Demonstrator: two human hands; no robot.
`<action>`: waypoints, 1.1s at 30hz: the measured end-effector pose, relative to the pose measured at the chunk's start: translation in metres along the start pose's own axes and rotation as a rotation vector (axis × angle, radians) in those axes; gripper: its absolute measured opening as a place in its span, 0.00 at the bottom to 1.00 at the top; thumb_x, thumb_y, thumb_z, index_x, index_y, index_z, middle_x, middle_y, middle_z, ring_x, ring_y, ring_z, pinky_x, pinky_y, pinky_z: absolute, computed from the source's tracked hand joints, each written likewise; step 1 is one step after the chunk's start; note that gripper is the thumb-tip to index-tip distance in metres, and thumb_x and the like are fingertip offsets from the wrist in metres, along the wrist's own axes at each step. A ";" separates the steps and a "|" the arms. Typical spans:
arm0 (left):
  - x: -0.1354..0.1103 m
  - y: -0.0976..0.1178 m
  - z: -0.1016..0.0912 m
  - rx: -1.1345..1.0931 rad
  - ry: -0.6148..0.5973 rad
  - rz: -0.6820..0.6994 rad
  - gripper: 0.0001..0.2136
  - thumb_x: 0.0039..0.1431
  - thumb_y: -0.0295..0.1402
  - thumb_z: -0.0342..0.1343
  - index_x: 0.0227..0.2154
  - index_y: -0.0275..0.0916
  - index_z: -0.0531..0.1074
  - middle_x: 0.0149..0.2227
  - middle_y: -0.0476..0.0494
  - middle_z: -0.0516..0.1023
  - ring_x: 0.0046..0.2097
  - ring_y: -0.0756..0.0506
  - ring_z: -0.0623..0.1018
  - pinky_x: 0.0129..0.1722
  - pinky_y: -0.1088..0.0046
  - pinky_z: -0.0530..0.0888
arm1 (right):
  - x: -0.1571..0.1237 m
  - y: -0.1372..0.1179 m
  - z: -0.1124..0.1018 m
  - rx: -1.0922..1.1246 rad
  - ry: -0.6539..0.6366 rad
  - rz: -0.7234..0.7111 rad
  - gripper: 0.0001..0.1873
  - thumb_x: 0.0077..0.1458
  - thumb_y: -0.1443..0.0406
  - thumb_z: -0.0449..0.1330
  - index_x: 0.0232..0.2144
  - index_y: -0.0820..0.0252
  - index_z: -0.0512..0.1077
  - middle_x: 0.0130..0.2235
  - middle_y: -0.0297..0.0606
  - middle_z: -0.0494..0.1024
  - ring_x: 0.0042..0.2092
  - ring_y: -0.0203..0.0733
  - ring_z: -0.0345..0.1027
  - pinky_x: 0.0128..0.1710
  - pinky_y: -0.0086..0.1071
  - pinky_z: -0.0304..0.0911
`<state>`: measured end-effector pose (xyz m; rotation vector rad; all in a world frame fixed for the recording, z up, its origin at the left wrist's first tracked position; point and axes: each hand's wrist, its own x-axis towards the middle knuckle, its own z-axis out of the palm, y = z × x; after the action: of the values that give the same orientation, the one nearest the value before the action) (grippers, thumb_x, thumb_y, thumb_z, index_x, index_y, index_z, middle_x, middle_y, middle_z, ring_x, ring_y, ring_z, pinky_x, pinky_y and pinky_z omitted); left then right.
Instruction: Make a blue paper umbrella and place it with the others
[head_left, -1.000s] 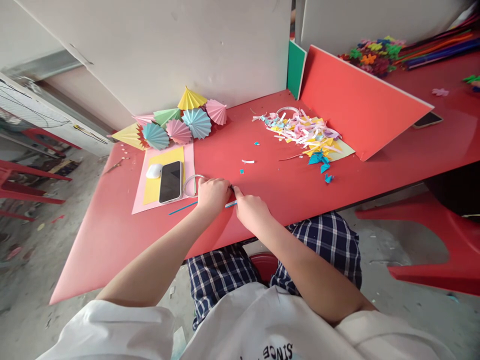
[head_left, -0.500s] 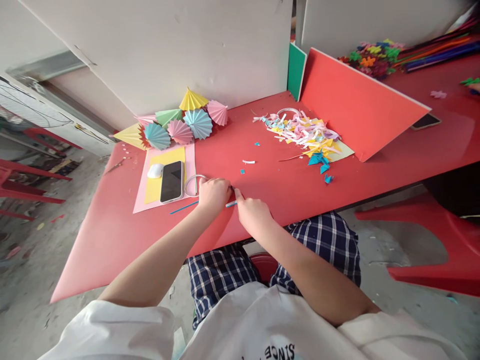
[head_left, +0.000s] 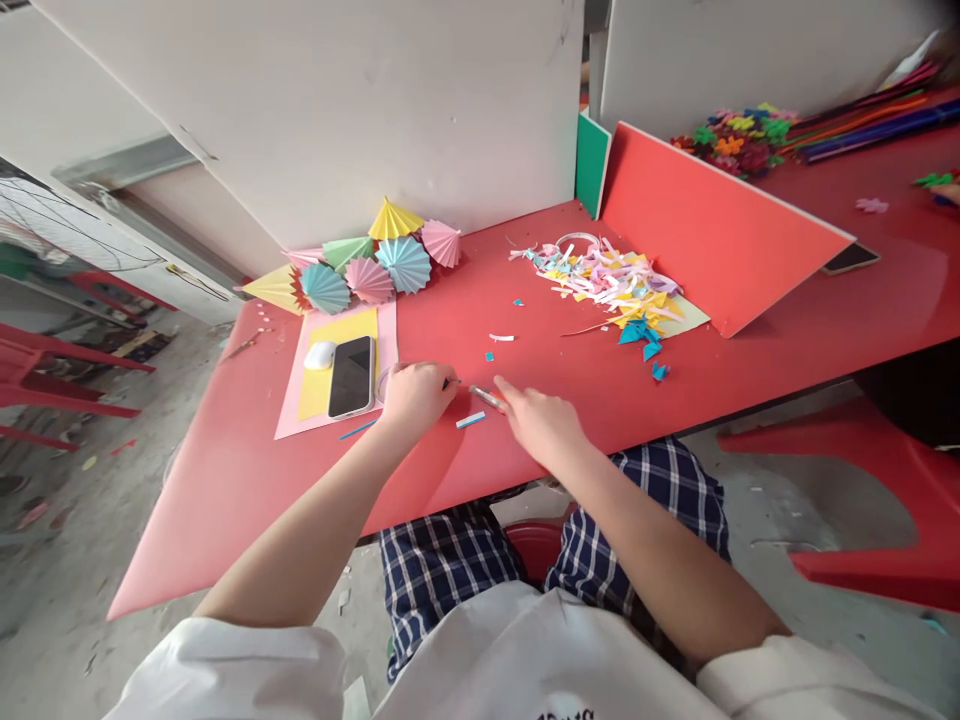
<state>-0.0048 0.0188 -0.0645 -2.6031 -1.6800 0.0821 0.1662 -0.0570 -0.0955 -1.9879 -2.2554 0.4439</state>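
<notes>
My left hand (head_left: 418,400) rests on the red table, fingers closed round something small and dark that pokes out at the fingertips; its kind is hidden. A slim, pale, pen-like tool (head_left: 487,398) is gripped in my right hand (head_left: 544,425), its tip pointing at the left fingertips with a small gap between. Just below that tool lies a short blue-and-white strip (head_left: 471,420). A thin blue strip (head_left: 358,430) shows beside my left wrist. Part of a pale ring (head_left: 382,386) peeks out behind the left hand, next to a phone (head_left: 352,377).
Pink and yellow paper (head_left: 300,415) lies under the phone and a white mouse-shaped object (head_left: 320,355). Folded paper fans (head_left: 403,264) stand against the partition. Paper shreds (head_left: 611,280) are heaped before a leaning red board (head_left: 720,225). Scraps (head_left: 502,338) dot the table (head_left: 247,500).
My hands have drawn apart; the right has moved right with the pen-like tool, which now shows. The short blue-and-white strip is uncovered. The view has shifted slightly.
</notes>
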 end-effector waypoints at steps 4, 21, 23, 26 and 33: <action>-0.017 0.002 -0.020 -0.082 0.103 0.027 0.11 0.57 0.33 0.46 0.31 0.43 0.74 0.35 0.51 0.79 0.35 0.48 0.76 0.44 0.69 0.64 | 0.006 0.032 -0.002 -0.020 0.043 0.021 0.23 0.62 0.58 0.40 0.58 0.48 0.54 0.43 0.44 0.73 0.37 0.45 0.71 0.33 0.34 0.62; -0.036 0.029 -0.025 -0.214 0.622 0.335 0.06 0.58 0.30 0.51 0.32 0.43 0.73 0.30 0.53 0.79 0.33 0.51 0.76 0.55 0.62 0.59 | 0.001 0.003 -0.033 0.655 0.405 -0.240 0.13 0.58 0.58 0.52 0.40 0.56 0.73 0.40 0.35 0.78 0.44 0.38 0.68 0.46 0.31 0.61; -0.036 0.029 -0.024 -0.207 0.629 0.334 0.06 0.59 0.31 0.51 0.32 0.43 0.73 0.30 0.53 0.79 0.32 0.51 0.76 0.55 0.62 0.59 | 0.002 0.002 -0.032 0.687 0.393 -0.208 0.11 0.58 0.61 0.52 0.37 0.56 0.73 0.39 0.34 0.78 0.42 0.38 0.69 0.44 0.31 0.61; -0.036 0.029 -0.023 -0.209 0.635 0.341 0.06 0.59 0.31 0.51 0.31 0.44 0.73 0.31 0.53 0.79 0.32 0.51 0.76 0.56 0.61 0.59 | 0.003 0.003 -0.032 0.743 0.393 -0.215 0.09 0.57 0.62 0.53 0.35 0.57 0.73 0.37 0.33 0.78 0.41 0.37 0.69 0.42 0.29 0.61; -0.035 0.028 -0.020 -0.174 0.635 0.353 0.05 0.58 0.33 0.53 0.35 0.43 0.74 0.31 0.50 0.78 0.35 0.49 0.75 0.53 0.59 0.61 | 0.001 0.002 -0.033 0.811 0.387 -0.250 0.08 0.57 0.64 0.53 0.33 0.56 0.72 0.35 0.32 0.77 0.38 0.35 0.69 0.40 0.28 0.62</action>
<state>0.0074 -0.0245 -0.0458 -2.5989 -1.0438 -0.8175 0.1764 -0.0511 -0.0647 -1.2353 -1.6618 0.7202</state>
